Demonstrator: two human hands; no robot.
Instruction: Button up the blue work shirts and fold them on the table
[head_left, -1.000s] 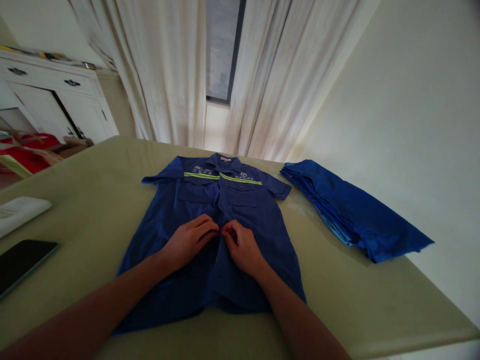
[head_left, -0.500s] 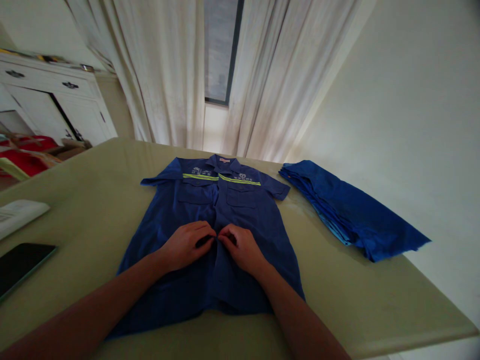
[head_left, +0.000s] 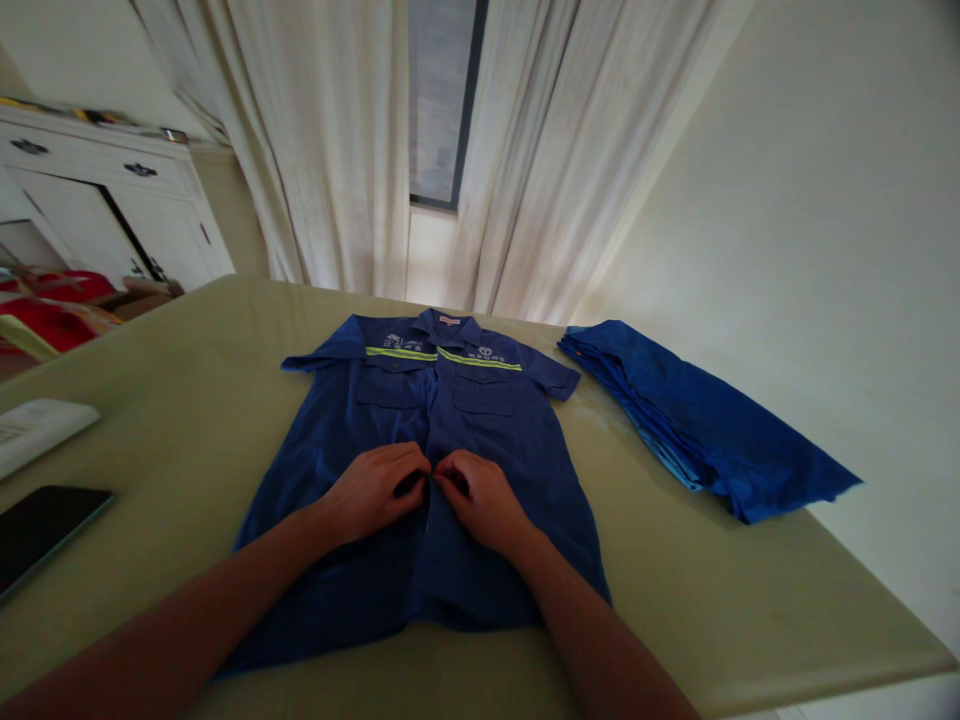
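Cloth of the dark-blue short-sleeved work shirt (head_left: 480,430), lying on the pale-green tabletop (head_left: 187,430) with collar (head_left: 450,327) towards twelve o'clock, looks light and limp; left hand (head_left: 375,490) and right hand (head_left: 484,498), fingertips nearly together, pinch its front placket (head_left: 439,560), likely the firmest hold.

1. The table (head_left: 180,440) is of pale green colour, with a smooth surface.
2. In its middle lies a blue shirt (head_left: 484,435), spread out with the front upward.
3. On the right lies folded blue cloth (head_left: 697,410).
4. On the left lie a phone (head_left: 49,530) and a white object (head_left: 45,430), both partly visible.
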